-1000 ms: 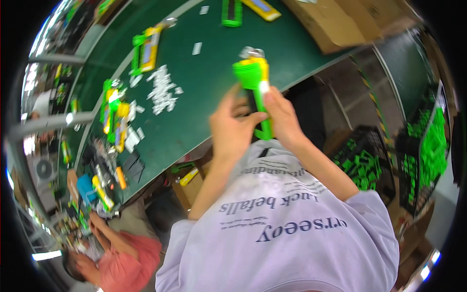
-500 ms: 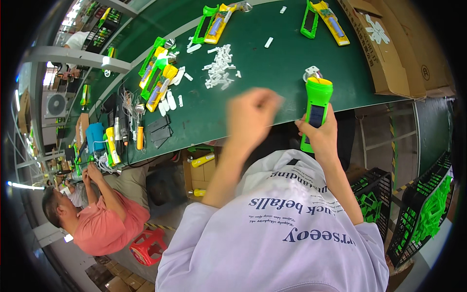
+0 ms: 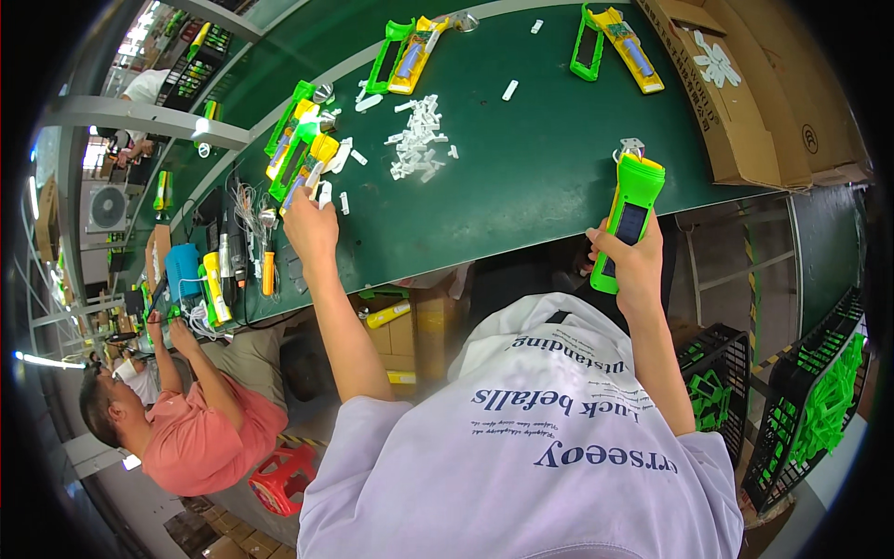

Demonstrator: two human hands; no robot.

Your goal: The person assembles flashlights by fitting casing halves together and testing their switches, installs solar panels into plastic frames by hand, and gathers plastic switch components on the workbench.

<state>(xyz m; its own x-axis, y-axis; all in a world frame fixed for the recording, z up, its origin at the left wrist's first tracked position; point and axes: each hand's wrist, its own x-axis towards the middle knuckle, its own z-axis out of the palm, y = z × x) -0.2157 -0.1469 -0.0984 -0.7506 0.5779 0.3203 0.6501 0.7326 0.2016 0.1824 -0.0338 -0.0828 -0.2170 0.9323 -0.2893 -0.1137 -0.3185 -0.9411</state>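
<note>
My right hand [image 3: 635, 256] is wrapped round a green flashlight [image 3: 633, 210] with a dark solar panel on its side. Yellow plastic shows at its head, where a shiny metal piece [image 3: 632, 147] sticks out. My left hand [image 3: 312, 224] is at the table's left part, its fingers drawn together at the lower end of an opened yellow-and-green flashlight housing [image 3: 303, 170]. What lies between those fingers is hidden. Small white plastic parts [image 3: 325, 195] lie beside the fingertips.
A pile of white parts [image 3: 416, 140] lies mid-table. Opened flashlight housings [image 3: 410, 56] stand farther back; a cardboard box [image 3: 717, 112] is at the right. An orange-handled screwdriver [image 3: 268, 273] lies left. Crates of green parts [image 3: 819, 401] stand lower right. A seated person [image 3: 200, 419] works at left.
My left hand has swung left and away from me, from the table's front edge to the opened housings. My right hand has shifted slightly right with the flashlight, which is now more tilted.
</note>
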